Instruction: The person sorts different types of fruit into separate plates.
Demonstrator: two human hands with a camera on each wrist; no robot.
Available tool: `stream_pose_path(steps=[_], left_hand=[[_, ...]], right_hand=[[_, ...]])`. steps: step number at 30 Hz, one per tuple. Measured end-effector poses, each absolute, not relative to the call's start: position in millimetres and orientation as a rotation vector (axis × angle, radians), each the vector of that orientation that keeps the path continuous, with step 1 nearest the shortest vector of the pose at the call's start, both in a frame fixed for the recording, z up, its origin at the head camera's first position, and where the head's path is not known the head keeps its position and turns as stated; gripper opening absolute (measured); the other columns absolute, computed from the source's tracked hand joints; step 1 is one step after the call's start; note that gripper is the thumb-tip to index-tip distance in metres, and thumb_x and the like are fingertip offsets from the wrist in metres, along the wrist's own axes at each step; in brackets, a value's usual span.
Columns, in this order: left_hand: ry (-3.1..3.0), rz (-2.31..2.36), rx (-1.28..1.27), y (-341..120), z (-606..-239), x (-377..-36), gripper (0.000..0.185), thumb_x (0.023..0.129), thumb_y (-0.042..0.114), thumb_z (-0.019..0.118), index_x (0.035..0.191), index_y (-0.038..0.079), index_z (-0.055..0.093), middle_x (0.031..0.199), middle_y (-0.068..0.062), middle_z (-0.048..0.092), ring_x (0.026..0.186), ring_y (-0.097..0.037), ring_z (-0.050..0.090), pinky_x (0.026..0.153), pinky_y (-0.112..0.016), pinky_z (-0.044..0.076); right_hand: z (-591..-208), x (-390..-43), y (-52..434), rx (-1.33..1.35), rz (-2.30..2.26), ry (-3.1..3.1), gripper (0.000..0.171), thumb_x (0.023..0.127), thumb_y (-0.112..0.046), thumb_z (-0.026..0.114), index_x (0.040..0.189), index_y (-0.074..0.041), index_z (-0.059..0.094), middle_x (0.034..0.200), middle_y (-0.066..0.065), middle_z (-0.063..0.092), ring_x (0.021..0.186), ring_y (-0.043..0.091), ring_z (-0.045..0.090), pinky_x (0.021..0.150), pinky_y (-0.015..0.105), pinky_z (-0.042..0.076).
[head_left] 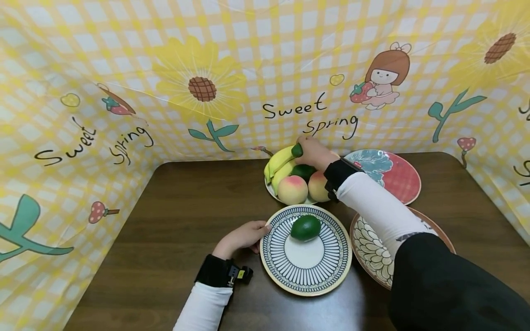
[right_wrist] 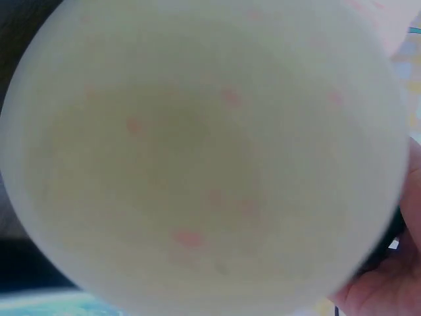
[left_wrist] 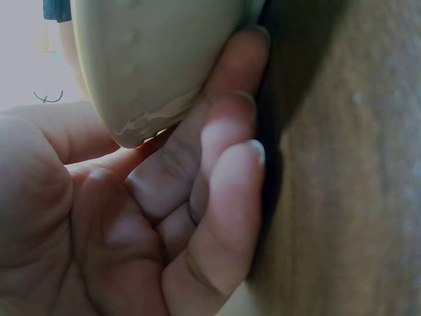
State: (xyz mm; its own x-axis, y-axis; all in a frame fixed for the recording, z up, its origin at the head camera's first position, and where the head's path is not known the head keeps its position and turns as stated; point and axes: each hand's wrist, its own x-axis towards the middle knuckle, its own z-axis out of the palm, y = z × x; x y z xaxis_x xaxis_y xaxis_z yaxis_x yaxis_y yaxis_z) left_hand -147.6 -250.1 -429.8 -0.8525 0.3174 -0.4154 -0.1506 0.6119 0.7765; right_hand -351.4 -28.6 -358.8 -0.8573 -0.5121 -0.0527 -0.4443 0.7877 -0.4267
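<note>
My left hand [head_left: 244, 236] grips the left rim of a blue-and-white patterned plate [head_left: 306, 280]; in the left wrist view its fingers [left_wrist: 230, 191] curl under the plate's pale side [left_wrist: 158, 59]. On that plate lies a dark green lime [head_left: 306, 228]. My right hand [head_left: 313, 152] reaches over the fruit plate behind and holds a dark green fruit [head_left: 296, 150], mostly hidden by the hand, at the upper end of the bananas [head_left: 281, 161]. Another green lime [head_left: 303, 172] and two peaches [head_left: 292, 190] sit below this hand. A blurred peach [right_wrist: 204, 158] fills most of the right wrist view.
A blue-and-red plate [head_left: 401, 179] stands at the back right. Nearer, an orange-rimmed plate with a petal pattern [head_left: 372, 248] lies partly under the right arm. Yellow checked cloth [head_left: 248, 55] encloses the wooden table [head_left: 186, 193] at the back and sides.
</note>
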Motion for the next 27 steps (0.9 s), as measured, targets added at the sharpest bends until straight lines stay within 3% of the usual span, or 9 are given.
stream_pose_path(steps=[10, 18, 27], left_hand=[[2.317, 1.161, 0.11, -250, -429, -149, 0.033, 0.111, 0.022, 0.041, 0.123, 0.0, 0.062, 0.074, -0.001, 0.058, 0.062, -0.011, 0.055, 0.059, -0.023, 0.05], [2.32, 1.164, 0.134, -249, -427, -153, 0.033, 0.111, 0.022, 0.041, 0.121, -0.001, 0.062, 0.076, -0.001, 0.059, 0.063, -0.011, 0.054, 0.059, -0.023, 0.05], [2.308, 1.163, 0.112, -249, -431, -151, 0.032, 0.111, 0.022, 0.041, 0.119, -0.001, 0.062, 0.075, -0.001, 0.058, 0.063, -0.01, 0.054, 0.059, -0.023, 0.049]], right_hand=[[-339, -342, -14, -0.834, -0.613, 2.853, 0.043, 0.091, -0.019, 0.067, 0.128, 0.001, 0.055, 0.108, 0.019, 0.059, 0.091, 0.03, 0.052, 0.081, 0.039, 0.044], [-322, -321, -3, -0.935, -0.579, 2.835, 0.053, 0.094, -0.023, 0.074, 0.136, 0.001, 0.054, 0.125, 0.026, 0.059, 0.101, 0.035, 0.058, 0.085, 0.043, 0.052], [-321, -274, 11, -1.217, -0.442, 2.834, 0.055, 0.086, -0.021, 0.08, 0.132, 0.0, 0.059, 0.118, 0.023, 0.064, 0.098, 0.034, 0.065, 0.085, 0.046, 0.056]])
